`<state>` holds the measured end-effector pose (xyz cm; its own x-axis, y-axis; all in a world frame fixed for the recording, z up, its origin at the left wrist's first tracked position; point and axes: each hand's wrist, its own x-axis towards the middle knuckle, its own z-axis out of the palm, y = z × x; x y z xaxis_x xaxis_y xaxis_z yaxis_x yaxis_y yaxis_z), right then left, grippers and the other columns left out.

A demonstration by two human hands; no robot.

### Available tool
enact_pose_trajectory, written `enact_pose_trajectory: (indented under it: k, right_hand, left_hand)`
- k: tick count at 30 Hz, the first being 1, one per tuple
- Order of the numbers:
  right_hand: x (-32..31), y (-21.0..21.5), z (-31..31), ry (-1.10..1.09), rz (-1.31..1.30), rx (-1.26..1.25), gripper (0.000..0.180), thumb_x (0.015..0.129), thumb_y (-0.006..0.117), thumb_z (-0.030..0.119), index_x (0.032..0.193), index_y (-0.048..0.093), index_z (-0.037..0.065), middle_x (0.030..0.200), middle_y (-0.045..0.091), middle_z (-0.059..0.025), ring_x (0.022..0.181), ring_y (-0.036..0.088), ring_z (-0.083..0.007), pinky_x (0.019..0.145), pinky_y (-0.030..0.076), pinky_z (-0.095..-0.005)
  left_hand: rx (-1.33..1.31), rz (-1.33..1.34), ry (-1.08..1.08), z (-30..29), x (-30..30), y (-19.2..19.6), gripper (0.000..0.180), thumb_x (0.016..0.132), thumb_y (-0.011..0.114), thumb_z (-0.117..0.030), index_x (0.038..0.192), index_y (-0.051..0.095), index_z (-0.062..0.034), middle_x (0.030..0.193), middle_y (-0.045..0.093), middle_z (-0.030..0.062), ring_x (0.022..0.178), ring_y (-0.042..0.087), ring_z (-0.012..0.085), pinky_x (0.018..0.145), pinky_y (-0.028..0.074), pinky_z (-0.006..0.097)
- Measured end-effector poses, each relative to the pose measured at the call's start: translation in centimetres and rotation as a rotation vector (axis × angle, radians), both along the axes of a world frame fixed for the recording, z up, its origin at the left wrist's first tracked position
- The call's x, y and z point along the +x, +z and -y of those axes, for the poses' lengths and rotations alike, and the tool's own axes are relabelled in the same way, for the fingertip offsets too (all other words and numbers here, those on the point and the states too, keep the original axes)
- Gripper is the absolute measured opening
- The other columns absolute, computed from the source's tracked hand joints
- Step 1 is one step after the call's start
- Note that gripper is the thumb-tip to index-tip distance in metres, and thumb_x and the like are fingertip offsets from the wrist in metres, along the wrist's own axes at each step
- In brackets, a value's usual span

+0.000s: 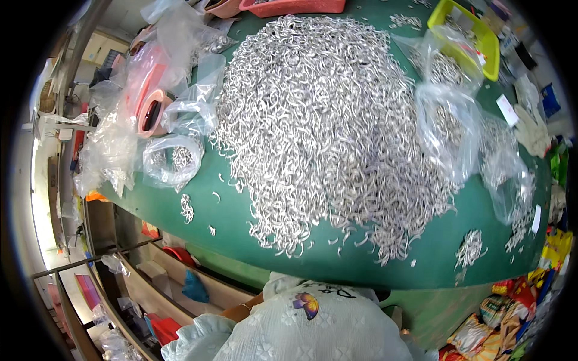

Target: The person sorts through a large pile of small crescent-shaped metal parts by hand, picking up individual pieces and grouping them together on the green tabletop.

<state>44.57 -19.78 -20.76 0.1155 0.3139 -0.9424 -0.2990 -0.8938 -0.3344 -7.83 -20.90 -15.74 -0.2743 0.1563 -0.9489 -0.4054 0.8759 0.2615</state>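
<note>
A broad heap of small curved, silvery metal pieces (319, 120) covers the middle of the green table (235, 237). My left forearm (239, 311), with a thin band at the wrist, is lowered beside my pale top. Its hand is hidden at the table's near edge. No part of my right hand shows. Small separate piles of the pieces lie at the near left (186, 209) and near right (471, 249). At the left, a clear plastic bag (173, 161) stands with its mouth spread and pieces inside. Another open clear bag (447, 135) with pieces sits right of the heap.
A yellow-green basket (492, 51) stands at the far right, a pink tray (293, 7) at the far edge. A pink container (153, 113) sits among plastic bags at the left. Below are wooden shelves (211, 283); at the lower right lie colourful packages (472, 337).
</note>
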Motion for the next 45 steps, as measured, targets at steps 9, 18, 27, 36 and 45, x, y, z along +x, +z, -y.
enact_pose_trajectory:
  k: [9,18,27,36,45]
  right_hand:
    - [1.6,2.0,-4.8,0.062,0.022,-0.013,0.049,0.099,0.050,0.044,0.123,0.061,0.003,0.119,0.065,-0.0065,0.111,0.059,-0.0206,0.099,0.043,-0.0390]
    - [0.6,-3.4,-5.0,0.136,-0.043,0.195,0.047,0.100,0.050,0.041,0.124,0.060,0.002,0.121,0.064,-0.0068,0.113,0.058,-0.0205,0.100,0.043,-0.0381]
    - [0.8,-6.5,-7.6,0.206,-0.153,0.331,0.046,0.100,0.049,0.038,0.126,0.059,0.002,0.124,0.063,-0.0071,0.114,0.058,-0.0204,0.101,0.043,-0.0373]
    - [2.3,-7.4,-10.2,0.286,-0.178,0.385,0.044,0.101,0.048,0.035,0.128,0.058,0.001,0.126,0.062,-0.0073,0.116,0.057,-0.0203,0.102,0.043,-0.0364]
    - [1.1,-7.4,-13.3,0.346,-0.221,0.461,0.042,0.102,0.048,0.032,0.129,0.057,0.001,0.129,0.061,-0.0076,0.118,0.057,-0.0203,0.103,0.043,-0.0356]
  left_hand:
    - [-0.015,0.004,0.051,-0.9,0.8,2.4,0.024,0.093,0.061,-0.018,0.107,0.067,0.0004,0.097,0.067,0.0121,0.088,0.063,0.0250,0.082,0.050,0.037]
    - [0.150,-0.026,0.006,3.5,-0.1,-2.0,0.024,0.092,0.061,-0.017,0.106,0.068,0.0003,0.097,0.067,0.0137,0.088,0.063,0.0263,0.083,0.050,0.038]
    - [0.401,-0.265,-0.100,0.4,0.5,-2.0,0.023,0.091,0.061,-0.017,0.105,0.068,0.0002,0.097,0.067,0.0153,0.089,0.063,0.0277,0.084,0.050,0.038]
    - [0.862,-0.712,-1.197,-11.8,10.6,14.4,0.040,0.089,0.067,-0.037,0.109,0.070,-0.0012,0.106,0.066,0.0179,0.106,0.058,0.0336,0.098,0.044,0.041]
    - [0.871,-0.594,-1.328,-16.6,13.6,14.4,0.032,0.078,0.070,-0.025,0.096,0.072,0.0016,0.095,0.069,0.0185,0.090,0.066,0.0371,0.083,0.054,0.044]
